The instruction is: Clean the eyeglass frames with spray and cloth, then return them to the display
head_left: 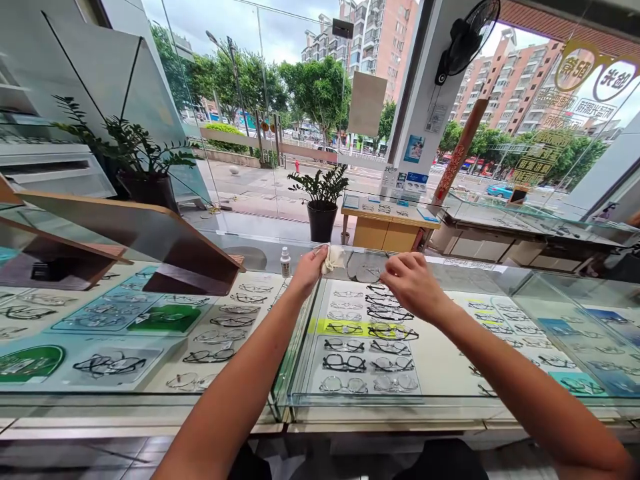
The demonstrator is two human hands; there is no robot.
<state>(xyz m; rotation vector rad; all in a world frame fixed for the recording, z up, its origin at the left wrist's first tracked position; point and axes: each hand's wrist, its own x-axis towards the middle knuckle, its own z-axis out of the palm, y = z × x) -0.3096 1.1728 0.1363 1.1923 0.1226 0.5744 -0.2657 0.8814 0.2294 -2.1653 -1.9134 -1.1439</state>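
Note:
My left hand (310,268), out over the counter, is closed on a crumpled cream cloth (333,260) that sticks out past the thumb. To its right, my right hand (413,285) pinches a thin-framed pair of eyeglasses (369,268), held up above the glass top. The lenses reach toward the cloth; whether the two touch I cannot tell. Close to the left hand, a small white-capped bottle (285,262) stands upright on the counter. Below both hands, rows of eyeglass frames (344,363) lie inside the glass display case (430,400).
Tilted wood-edged panels (145,230), probably mirrors, stand on the counter at left. Beyond the counter are a potted plant (321,217), a small wooden display table (383,230) and another glass case (500,220). A wall fan (467,40) hangs at upper right.

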